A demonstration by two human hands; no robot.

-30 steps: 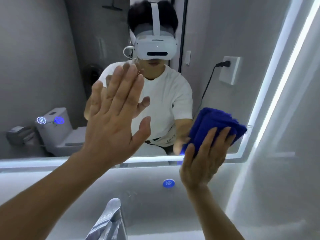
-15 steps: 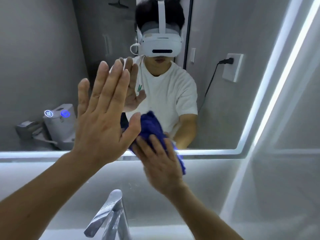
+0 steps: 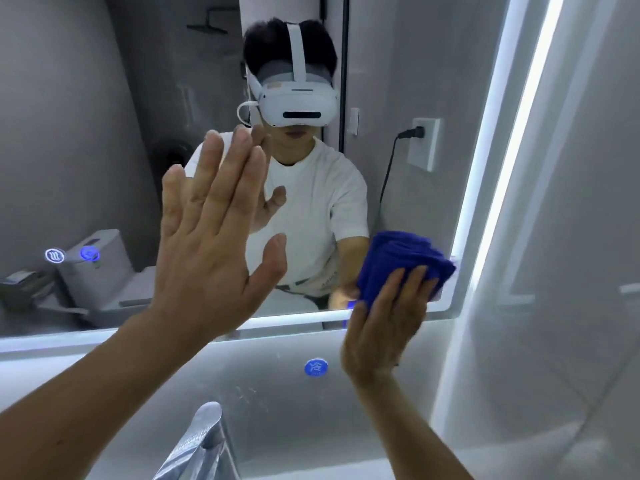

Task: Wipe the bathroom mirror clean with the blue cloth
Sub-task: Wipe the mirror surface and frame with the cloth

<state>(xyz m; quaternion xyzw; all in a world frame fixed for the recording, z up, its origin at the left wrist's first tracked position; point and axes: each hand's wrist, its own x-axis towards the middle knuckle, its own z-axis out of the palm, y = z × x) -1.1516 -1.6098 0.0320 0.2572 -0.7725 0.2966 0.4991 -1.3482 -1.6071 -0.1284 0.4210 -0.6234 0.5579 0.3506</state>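
A: Where was the right hand (image 3: 384, 327)?
B: Low on the right, fingers nearly straight over the bunched blue cloth (image 3: 398, 258), pressing it to the mirror (image 3: 86, 133) at its bottom right corner, just beside the lit edge.
A: And the left hand (image 3: 211, 244)?
B: Wide open, fingers pointing up, palm toward the glass — touching or not, I couldn't tell. Below were a round blue sticker (image 3: 316, 367) on the wall and a chrome tap (image 3: 201, 445).

Left hand (image 3: 211, 251) on mirror (image 3: 86, 133) centre; right hand (image 3: 384, 327) presses cloth (image 3: 398, 258) at lower-right corner; faucet (image 3: 201, 441) below.
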